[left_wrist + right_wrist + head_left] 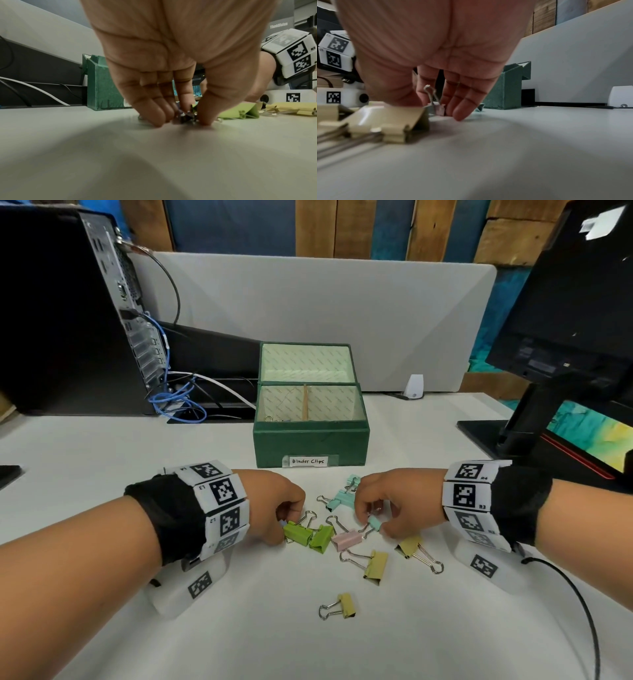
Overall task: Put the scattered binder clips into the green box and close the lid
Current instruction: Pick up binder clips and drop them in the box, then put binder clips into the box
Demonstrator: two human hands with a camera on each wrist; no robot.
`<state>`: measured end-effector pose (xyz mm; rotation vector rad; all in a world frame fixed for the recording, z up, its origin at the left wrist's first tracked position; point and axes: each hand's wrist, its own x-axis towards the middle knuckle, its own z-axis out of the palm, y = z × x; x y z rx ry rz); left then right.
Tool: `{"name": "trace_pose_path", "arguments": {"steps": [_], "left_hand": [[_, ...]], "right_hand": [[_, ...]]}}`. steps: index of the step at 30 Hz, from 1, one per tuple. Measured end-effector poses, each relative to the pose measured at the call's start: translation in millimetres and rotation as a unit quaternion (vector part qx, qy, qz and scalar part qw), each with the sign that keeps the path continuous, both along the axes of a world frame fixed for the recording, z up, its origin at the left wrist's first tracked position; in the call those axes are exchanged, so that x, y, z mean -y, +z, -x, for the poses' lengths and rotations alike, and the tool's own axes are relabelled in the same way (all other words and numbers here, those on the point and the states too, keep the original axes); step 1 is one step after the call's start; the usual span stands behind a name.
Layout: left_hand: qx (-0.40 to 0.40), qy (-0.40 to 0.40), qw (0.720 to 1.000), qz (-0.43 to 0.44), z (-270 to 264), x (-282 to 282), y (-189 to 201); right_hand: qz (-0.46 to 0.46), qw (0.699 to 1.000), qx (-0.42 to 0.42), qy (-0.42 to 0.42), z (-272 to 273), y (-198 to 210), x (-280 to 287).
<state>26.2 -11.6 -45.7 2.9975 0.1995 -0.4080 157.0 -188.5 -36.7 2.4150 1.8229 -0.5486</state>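
Observation:
The green box point(310, 441) labelled "Binder Clips" stands mid-table, its lid point(306, 362) propped open behind it. A divider splits the inside, and a small clip lies in the left compartment. Several binder clips are scattered in front: two green clips point(310, 535), a pink clip point(346, 540), a teal clip point(340, 498) and yellow clips point(375, 565). My left hand point(287, 520) pinches a small dark purple clip point(186, 117) on the table between thumb and fingers. Thumb and fingers of my right hand point(371, 517) pinch a small teal clip point(374, 523), whose wire handle point(430, 94) stands up.
A black computer tower point(68, 313) with blue and white cables point(178, 400) stands at the back left. A monitor on its stand point(548, 405) is at the right. A grey divider panel point(308, 309) runs behind the box, with a small white object point(415, 386) at its foot.

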Motion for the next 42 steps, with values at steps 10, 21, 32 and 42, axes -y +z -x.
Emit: {"name": "trace_pose_path", "arguments": {"steps": [10, 21, 32, 42], "left_hand": [[0.016, 0.001, 1.0, -0.008, 0, 1, 1], [-0.007, -0.001, 1.0, 0.015, -2, -2, 4], [-0.006, 0.016, 0.998, 0.057, 7, -5, 4], [-0.011, -0.001, 1.0, 0.02, 3, -7, 2]], "right_hand": [[0.036, 0.998, 0.033, -0.041, 0, 0, -2], [-0.107, 0.983, -0.086, -0.125, -15, 23, -15], [-0.341, 0.877, -0.157, -0.3, -55, 60, -75], [-0.235, 0.964, 0.02, -0.125, -32, 50, -63]]}}
